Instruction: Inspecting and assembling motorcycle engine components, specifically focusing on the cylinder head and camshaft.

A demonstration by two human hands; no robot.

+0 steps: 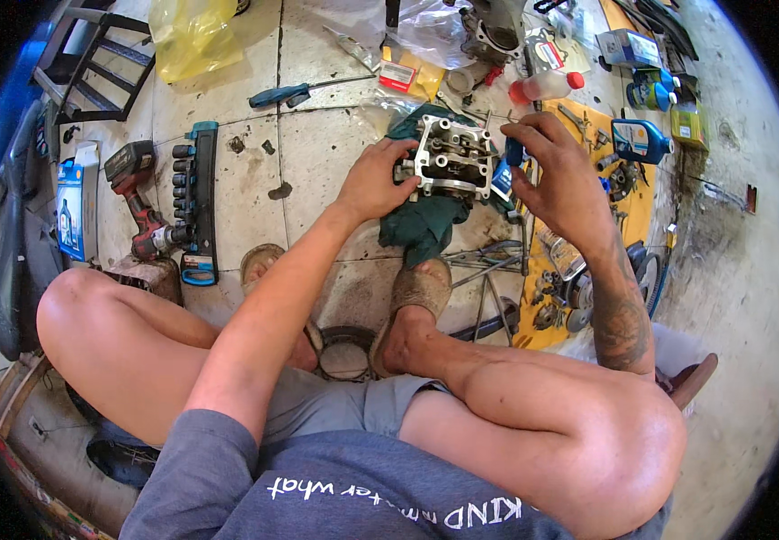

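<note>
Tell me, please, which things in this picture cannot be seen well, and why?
All in the head view:
- Underside of the metal part: hidden by the part itself, above the green cloth.
- Its left side: partly covered by the left hand.
- Blue object: partly covered by the right hand; exact kind unclear.
- Yellow bag: cut off by the top edge.
- Small parts: too small to identify each.

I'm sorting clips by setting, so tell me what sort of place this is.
Probably a mechanic's workshop, going by the engine part, the power tool and the socket rack.
</note>
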